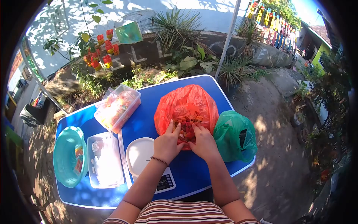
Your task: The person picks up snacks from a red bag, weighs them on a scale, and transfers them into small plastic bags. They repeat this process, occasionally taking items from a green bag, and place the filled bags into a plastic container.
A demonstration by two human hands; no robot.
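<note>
A bulging red plastic bag (186,99) sits on the blue table, its mouth facing me. Small red and orange pieces (186,128) show in the mouth between my hands. My left hand (168,143) rests at the left side of this opening, fingers stretched and apart, with a beaded bracelet on the wrist. At the right side, my right hand (203,141) touches the bag, thumb apart from the fingers; some fingertips are hidden among the plastic and pieces. A green plastic bag (233,134) stands just right of my right hand.
Left of my arms are a scale (164,183) with a round white plate (140,153), a white container (106,164), a teal basin (61,156) holding small packets, and a clear box (125,112) of pale pieces. A pole (227,41) rises behind the table (149,99).
</note>
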